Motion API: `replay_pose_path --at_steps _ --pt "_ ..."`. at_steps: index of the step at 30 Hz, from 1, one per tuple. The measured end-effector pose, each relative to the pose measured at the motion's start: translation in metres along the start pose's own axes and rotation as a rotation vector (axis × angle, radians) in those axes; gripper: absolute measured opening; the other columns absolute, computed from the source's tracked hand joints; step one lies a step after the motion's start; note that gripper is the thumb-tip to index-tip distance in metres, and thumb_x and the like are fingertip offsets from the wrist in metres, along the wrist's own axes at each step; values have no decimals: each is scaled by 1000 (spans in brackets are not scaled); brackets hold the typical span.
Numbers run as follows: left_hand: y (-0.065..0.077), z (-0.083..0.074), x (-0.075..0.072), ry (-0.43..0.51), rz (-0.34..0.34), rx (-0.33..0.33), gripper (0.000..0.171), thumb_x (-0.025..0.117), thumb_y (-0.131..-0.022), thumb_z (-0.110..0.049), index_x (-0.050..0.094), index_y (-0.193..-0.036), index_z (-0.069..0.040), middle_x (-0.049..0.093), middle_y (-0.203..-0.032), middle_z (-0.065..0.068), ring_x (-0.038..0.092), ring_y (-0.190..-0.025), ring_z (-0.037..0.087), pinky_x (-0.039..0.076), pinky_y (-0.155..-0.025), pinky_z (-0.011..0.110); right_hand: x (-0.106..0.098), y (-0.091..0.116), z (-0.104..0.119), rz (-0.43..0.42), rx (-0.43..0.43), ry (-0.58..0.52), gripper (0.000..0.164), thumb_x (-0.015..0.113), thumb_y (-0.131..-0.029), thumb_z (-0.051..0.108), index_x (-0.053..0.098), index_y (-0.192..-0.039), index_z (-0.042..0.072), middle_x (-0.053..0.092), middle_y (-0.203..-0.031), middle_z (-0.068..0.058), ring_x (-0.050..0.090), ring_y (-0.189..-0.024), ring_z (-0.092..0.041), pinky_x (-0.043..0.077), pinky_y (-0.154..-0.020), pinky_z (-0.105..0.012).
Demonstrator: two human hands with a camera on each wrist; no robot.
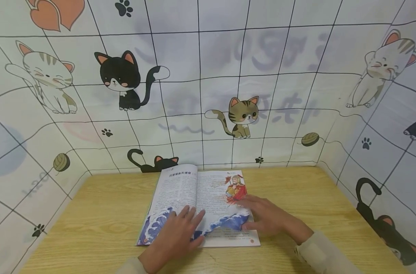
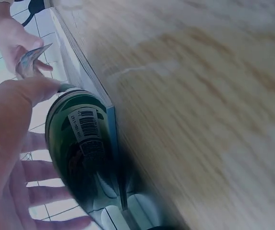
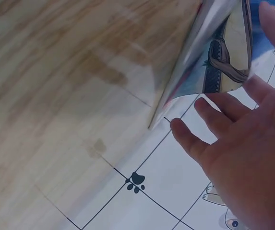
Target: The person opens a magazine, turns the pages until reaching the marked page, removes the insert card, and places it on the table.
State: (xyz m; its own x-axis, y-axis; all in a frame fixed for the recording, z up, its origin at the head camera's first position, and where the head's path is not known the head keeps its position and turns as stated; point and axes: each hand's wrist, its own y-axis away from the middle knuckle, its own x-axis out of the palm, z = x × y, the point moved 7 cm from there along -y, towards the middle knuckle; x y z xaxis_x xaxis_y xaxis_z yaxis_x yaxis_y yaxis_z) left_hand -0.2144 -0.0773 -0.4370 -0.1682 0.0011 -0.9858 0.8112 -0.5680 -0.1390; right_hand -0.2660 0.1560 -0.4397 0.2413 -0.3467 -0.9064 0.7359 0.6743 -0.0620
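An open book (image 1: 180, 190) lies on the table, with printed text, blue waves and a figure in red. My left hand (image 1: 178, 230) rests on its lower middle with the fingers spread. In the left wrist view, that hand's thumb (image 2: 31, 91) lies by the book's bent green cover (image 2: 87, 129), which bears a barcode. At the right edge, my right hand (image 1: 268, 215) holds the right-hand page (image 1: 225, 220) between thumb and fingers. The page's lower edge is raised, baring text beneath. In the right wrist view, the page's picture side (image 3: 223, 62) curves beside my fingers (image 3: 214, 115).
The wooden table (image 1: 101, 213) extends on both sides of the book. A white cloth wall (image 1: 180, 95) with grid lines and cartoon cats stands behind the table and along its sides, close behind the book's top edge.
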Motion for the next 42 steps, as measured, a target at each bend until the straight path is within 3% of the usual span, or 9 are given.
replay_pose_path --at_steps 5,8,12,18,23,28,33,37,42 --pt "0 -7 -9 -23 -110 108 74 66 -91 -47 35 -155 -26 50 -148 8 51 -132 27 48 -96 51 -9 -2 3 -60 -24 -29 75 61 -91 59 48 -147 11 47 -149 -12 42 -139 -34 35 -107 -61" --pt "0 -14 -15 -54 -167 195 84 73 -87 -41 27 -157 -31 36 -159 5 39 -142 25 43 -106 49 -10 -2 2 -62 11 -77 68 53 -96 58 47 -149 15 47 -150 -9 42 -140 -32 35 -108 -59" --pt "2 -24 -20 -118 -235 304 92 81 -81 -34 29 -157 -32 26 -164 1 24 -150 22 32 -114 47 -12 -2 2 -71 40 -131 53 42 -104 47 45 -150 21 46 -151 -7 40 -141 -31 33 -110 -59" --pt "4 -33 -18 -198 -232 393 88 81 -83 -23 32 -156 -28 16 -166 -1 11 -153 21 18 -120 47 -19 -1 4 -129 15 -174 45 33 -109 30 42 -152 16 44 -153 -5 38 -142 -32 32 -110 -60" --pt "5 -34 -13 -329 -176 407 71 78 -85 -23 47 -148 -31 25 -164 0 17 -151 21 13 -121 47 -20 2 -4 -126 101 -116 57 34 -108 39 24 -159 16 26 -162 -8 29 -146 -36 25 -112 -64" --pt "4 -32 -6 -453 -118 403 41 74 -88 -26 66 -129 -27 37 -158 2 25 -149 22 12 -121 48 -13 4 -11 -60 162 -100 71 44 -102 53 27 -158 14 25 -162 -14 28 -146 -39 23 -112 -64" --pt "4 -30 -4 -455 -99 375 26 69 -91 -20 74 -116 -20 47 -152 5 32 -146 24 14 -120 50 0 6 -13 74 161 -73 88 64 -87 62 37 -154 13 28 -161 -14 31 -144 -39 25 -111 -64" --pt "3 -29 -6 -430 -122 349 21 65 -91 -22 76 -107 -17 54 -145 6 38 -143 24 17 -119 51 10 8 -13 158 120 -43 100 77 -71 65 46 -149 10 35 -158 -10 36 -142 -36 30 -110 -61" --pt "2 -24 -9 -386 -142 293 24 64 -88 -35 75 -97 -16 62 -136 4 44 -139 25 22 -116 57 14 8 -12 189 96 -57 101 82 -66 61 51 -145 7 39 -156 -11 37 -142 -35 34 -109 -58"
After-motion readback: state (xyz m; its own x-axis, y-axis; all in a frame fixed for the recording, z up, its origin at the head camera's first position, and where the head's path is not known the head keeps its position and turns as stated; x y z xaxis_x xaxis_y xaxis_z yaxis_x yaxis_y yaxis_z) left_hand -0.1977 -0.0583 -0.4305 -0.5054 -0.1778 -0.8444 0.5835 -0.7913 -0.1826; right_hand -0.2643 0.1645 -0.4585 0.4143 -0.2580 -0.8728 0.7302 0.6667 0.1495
